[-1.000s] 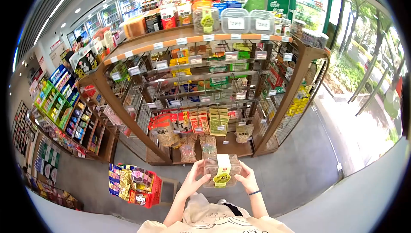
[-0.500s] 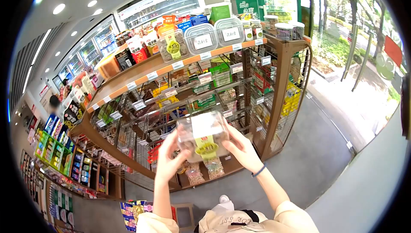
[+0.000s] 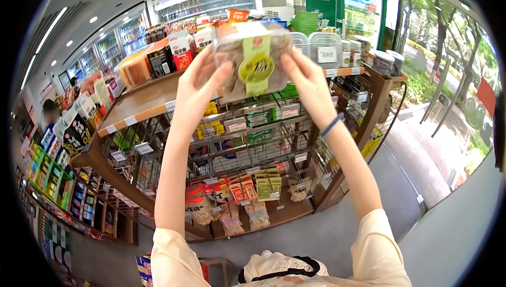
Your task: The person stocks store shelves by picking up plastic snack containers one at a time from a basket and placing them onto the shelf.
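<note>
Pinching a clear, rectangular plastic box (image 3: 255, 68) from opposite sides, between a left grip (image 3: 197, 84) and a right grip (image 3: 308, 73), with both thumbs laid against the near face. Packed with brownish pieces, slightly blurred, and wrapped down the middle in a yellow-green paper label (image 3: 256, 68) bearing a round emblem. Raised with both arms stretched forward, in front of the top shelf (image 3: 142, 98) of a brown display rack; cannot tell whether touching that shelf or just clear of it.

Wearing a dark blue band (image 3: 332, 124) on the right wrist and cream short sleeves (image 3: 375, 245) on both arms.

Flanked on the right by a clear plastic tub with a white label (image 3: 325, 57), then by pale-lidded jars (image 3: 383, 64) at the shelf's end. Flanked on the left by a red-and-white carton (image 3: 181, 50) and a black carton (image 3: 159, 57). Topped, from this viewpoint, by a bright orange packet (image 3: 238, 16) farther back.

Below, hung or set low in the rack: flat green pouches (image 3: 269, 187) and clear bags of pinkish pieces (image 3: 256, 216), above a grey floor (image 3: 390, 181).
</note>
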Demonstrator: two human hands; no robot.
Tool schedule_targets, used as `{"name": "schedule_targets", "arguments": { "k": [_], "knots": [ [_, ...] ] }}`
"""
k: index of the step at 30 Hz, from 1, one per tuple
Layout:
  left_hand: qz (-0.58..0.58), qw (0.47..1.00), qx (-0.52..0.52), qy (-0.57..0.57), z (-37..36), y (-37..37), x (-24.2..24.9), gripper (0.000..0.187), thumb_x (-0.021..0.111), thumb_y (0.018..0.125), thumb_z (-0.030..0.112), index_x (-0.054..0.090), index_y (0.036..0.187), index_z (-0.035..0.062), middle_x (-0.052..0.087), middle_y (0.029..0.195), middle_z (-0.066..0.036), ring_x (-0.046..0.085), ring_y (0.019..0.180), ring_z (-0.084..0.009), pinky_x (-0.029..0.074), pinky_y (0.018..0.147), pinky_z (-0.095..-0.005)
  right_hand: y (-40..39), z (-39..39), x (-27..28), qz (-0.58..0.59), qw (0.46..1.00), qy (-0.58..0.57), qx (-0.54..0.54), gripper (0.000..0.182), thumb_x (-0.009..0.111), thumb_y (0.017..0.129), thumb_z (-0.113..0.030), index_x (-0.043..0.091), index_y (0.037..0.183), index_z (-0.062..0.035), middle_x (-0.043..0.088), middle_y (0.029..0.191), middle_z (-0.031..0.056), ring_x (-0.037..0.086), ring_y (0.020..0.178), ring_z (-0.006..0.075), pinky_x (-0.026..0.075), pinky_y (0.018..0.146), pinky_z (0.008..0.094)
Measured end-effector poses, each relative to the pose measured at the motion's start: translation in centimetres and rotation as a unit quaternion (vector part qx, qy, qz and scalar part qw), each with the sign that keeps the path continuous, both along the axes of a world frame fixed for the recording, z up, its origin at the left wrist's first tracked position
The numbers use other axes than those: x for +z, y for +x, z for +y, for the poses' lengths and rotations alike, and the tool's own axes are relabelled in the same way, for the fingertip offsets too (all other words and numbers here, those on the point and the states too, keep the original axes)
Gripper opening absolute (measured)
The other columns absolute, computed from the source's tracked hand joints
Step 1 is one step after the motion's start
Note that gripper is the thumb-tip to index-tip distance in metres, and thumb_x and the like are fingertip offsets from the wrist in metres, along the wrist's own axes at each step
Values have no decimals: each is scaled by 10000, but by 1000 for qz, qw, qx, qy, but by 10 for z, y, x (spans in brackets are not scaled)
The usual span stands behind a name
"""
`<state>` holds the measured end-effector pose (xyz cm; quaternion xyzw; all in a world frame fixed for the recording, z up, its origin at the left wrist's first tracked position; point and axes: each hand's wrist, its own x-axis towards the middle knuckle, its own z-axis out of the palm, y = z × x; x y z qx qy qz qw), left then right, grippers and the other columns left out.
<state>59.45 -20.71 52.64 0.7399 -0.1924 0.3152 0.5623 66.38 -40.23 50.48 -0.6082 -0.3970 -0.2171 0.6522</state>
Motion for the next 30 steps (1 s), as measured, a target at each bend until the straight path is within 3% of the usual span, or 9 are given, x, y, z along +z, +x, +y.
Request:
{"name": "schedule_targets", "arguments": {
  "k": [8,9,12,16,17,22,25,28,30],
  "knots": [
    [-16,1000,13,14,39,88,2,819,662,693,524,409,1263,-7,483,1193,-215,454,1146,-282,374,936,-382,69,29,15,54,997,7,-47,442,586,851,-237,482,1209,0,610,1007,36,529,873,59,430,749,200],
    [-20,1000,24,6,40,94,0,848,657,679,551,407,1264,-10,481,1194,-211,457,1141,-279,377,933,-388,74,29,17,89,993,-46,-63,535,562,857,-324,414,1267,-15,541,1151,72,512,1035,138,418,891,277],
    [-5,1000,17,-3,46,110,-5,699,643,763,413,399,1279,9,503,1197,-148,461,1128,-194,341,956,-314,82,37,18,103,989,-60,-88,533,555,862,-321,411,1267,-6,538,1161,85,504,1055,143,411,903,289],
    [-25,999,-2,24,55,131,-9,824,661,689,529,414,1251,-22,492,1181,-202,471,1119,-266,389,919,-381,96,37,17,105,989,-74,-72,524,573,855,-272,409,1257,22,558,1137,83,528,1021,129,427,876,267],
    [-17,1000,-7,25,58,133,-9,814,664,694,517,417,1246,-28,492,1180,-206,466,1127,-267,386,923,-370,101,37,16,81,993,-54,-67,420,592,844,-211,497,1202,-12,612,1027,62,554,877,72,450,760,212],
    [7,999,-1,36,58,129,-8,808,652,705,515,412,1248,-33,491,1190,-202,453,1148,-258,363,943,-362,111,31,17,53,995,-65,-49,387,607,829,-193,532,1163,-13,622,1015,72,570,885,82,483,741,234],
    [4,996,58,66,61,136,-13,525,603,807,387,500,1197,51,557,1121,-64,486,1050,-128,339,933,-283,119,27,18,15,992,-105,-68,362,620,814,-178,557,1132,-16,641,965,77,589,850,86,493,720,236],
    [34,997,34,63,61,132,-12,777,615,730,529,420,1249,-16,510,1187,-165,441,1162,-239,331,963,-380,121,25,19,-14,992,-109,-65,345,631,800,-166,574,1107,-18,652,932,85,603,834,94,500,711,235],
    [38,997,24,59,60,131,-13,753,613,739,516,423,1251,-3,515,1181,-159,443,1159,-237,331,964,-382,122,25,20,-12,989,-130,-66,355,637,791,-148,567,1110,-8,650,941,95,606,850,104,501,722,231]
  ]
}}
